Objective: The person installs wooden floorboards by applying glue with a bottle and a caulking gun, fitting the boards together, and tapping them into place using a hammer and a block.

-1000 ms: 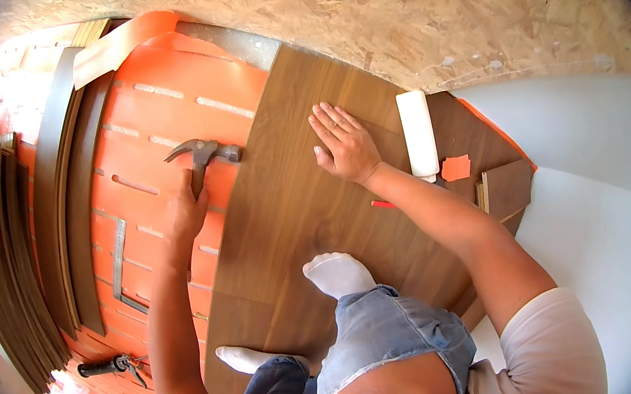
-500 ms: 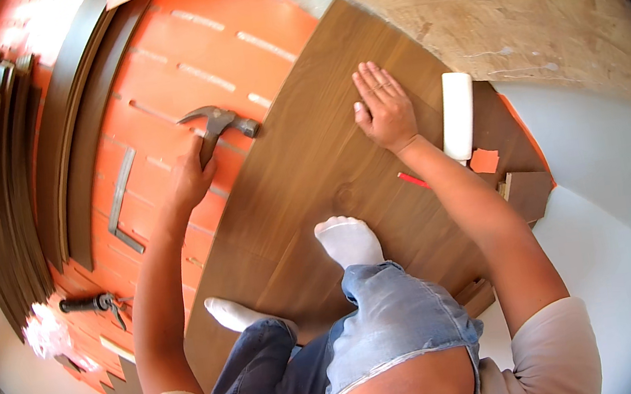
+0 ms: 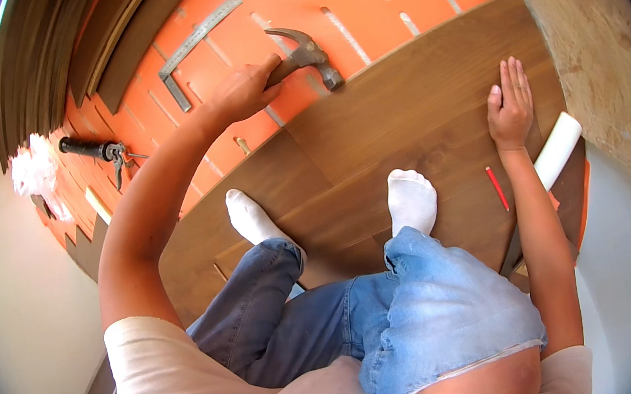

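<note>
My left hand (image 3: 246,92) is wrapped round the handle of a claw hammer (image 3: 307,56). The hammer's head hangs over the orange underlayment (image 3: 380,26), with its striking face close to the long edge of a brown wood floor plank (image 3: 424,49). Whether the face touches that edge I cannot tell. On the right, my right hand (image 3: 510,115) lies flat on the laid planks, fingers stretched out and holding nothing. A red pencil (image 3: 497,188) rests on the planks near that forearm. Just beside the right wrist is a white, rounded long block (image 3: 559,149).
A metal square (image 3: 196,38) and a caulking gun (image 3: 93,150) lie on the underlayment at left. Stacked planks (image 3: 32,75) stand beyond them, near crumpled clear plastic (image 3: 35,168). A board panel (image 3: 607,35) borders the right. My socked feet (image 3: 412,198) stand on the planks.
My view has turned, so the scene appears rotated clockwise. My left hand still grips the hammer, whose head is now nearer the plank's edge. The right hand stays flat on the planks.
</note>
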`<state>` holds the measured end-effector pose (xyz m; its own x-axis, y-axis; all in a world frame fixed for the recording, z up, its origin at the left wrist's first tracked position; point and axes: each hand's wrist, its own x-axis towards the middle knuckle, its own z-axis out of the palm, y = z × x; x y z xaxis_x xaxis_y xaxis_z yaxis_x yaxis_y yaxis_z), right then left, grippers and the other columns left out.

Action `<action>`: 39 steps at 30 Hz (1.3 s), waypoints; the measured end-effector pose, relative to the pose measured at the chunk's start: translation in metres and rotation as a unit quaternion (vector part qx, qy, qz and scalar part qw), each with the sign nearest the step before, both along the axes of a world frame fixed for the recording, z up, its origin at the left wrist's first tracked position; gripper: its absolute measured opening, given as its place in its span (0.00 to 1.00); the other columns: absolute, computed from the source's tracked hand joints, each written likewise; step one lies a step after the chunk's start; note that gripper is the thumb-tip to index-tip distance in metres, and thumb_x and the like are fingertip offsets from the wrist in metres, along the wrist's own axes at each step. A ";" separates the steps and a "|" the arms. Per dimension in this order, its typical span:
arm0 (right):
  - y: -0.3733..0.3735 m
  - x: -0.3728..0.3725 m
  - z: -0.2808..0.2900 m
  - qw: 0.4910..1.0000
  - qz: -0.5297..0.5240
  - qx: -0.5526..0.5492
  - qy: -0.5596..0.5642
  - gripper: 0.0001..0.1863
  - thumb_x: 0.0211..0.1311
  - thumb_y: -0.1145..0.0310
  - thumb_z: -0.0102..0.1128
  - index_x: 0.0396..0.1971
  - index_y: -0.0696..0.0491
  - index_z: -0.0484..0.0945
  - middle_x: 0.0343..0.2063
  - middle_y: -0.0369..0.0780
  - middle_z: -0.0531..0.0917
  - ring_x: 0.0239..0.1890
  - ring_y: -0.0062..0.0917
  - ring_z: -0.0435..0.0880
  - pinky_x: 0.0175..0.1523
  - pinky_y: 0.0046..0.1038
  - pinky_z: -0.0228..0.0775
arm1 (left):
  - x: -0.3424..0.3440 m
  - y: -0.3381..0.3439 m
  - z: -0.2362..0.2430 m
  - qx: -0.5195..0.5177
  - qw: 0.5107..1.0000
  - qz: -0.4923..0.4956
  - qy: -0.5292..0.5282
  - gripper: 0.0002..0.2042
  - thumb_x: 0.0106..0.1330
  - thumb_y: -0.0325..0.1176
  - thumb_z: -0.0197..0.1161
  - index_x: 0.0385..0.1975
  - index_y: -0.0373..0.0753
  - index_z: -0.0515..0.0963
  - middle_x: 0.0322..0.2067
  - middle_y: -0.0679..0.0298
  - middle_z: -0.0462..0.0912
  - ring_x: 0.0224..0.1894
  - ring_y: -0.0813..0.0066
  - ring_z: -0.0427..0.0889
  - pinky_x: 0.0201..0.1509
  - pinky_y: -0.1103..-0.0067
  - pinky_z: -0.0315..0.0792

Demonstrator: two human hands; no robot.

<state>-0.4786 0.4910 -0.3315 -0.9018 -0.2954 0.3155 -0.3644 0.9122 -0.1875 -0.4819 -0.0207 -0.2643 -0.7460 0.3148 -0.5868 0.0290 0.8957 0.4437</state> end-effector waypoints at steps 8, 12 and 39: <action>0.004 0.002 -0.005 1.000 0.023 0.006 -0.008 0.25 0.72 0.72 0.51 0.67 0.61 0.76 0.69 0.51 0.75 0.73 0.45 0.72 0.77 0.45 0.62 | 0.052 -0.067 0.016 -0.034 0.997 0.071 -0.002 0.16 0.72 0.39 0.64 0.52 0.40 0.71 0.34 0.46 0.84 0.40 0.42 0.84 0.43 0.55 0.73; 0.004 0.002 -0.005 0.999 0.037 0.007 -0.010 0.25 0.74 0.71 0.50 0.67 0.63 0.75 0.70 0.52 0.74 0.73 0.46 0.71 0.77 0.45 0.61 | 0.083 -0.100 0.020 -0.052 0.990 0.129 0.008 0.15 0.72 0.39 0.64 0.51 0.40 0.71 0.31 0.46 0.82 0.36 0.42 0.84 0.40 0.55 0.73; -0.193 -0.058 0.088 0.597 0.738 0.198 -0.242 0.38 0.72 0.56 0.57 0.75 0.61 0.63 0.78 0.47 0.62 0.80 0.33 0.60 0.83 0.41 0.50 | 0.160 -0.119 0.060 0.002 0.957 0.248 0.151 0.14 0.71 0.38 0.66 0.50 0.42 0.73 0.27 0.52 0.82 0.31 0.46 0.82 0.35 0.57 0.71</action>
<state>-0.5368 0.2981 -0.2431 0.4776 -0.8463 -0.2361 -0.8172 -0.3291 -0.4732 -0.3220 -0.1397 -0.2046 -0.9393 -0.1201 -0.3213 -0.2724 0.8305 0.4858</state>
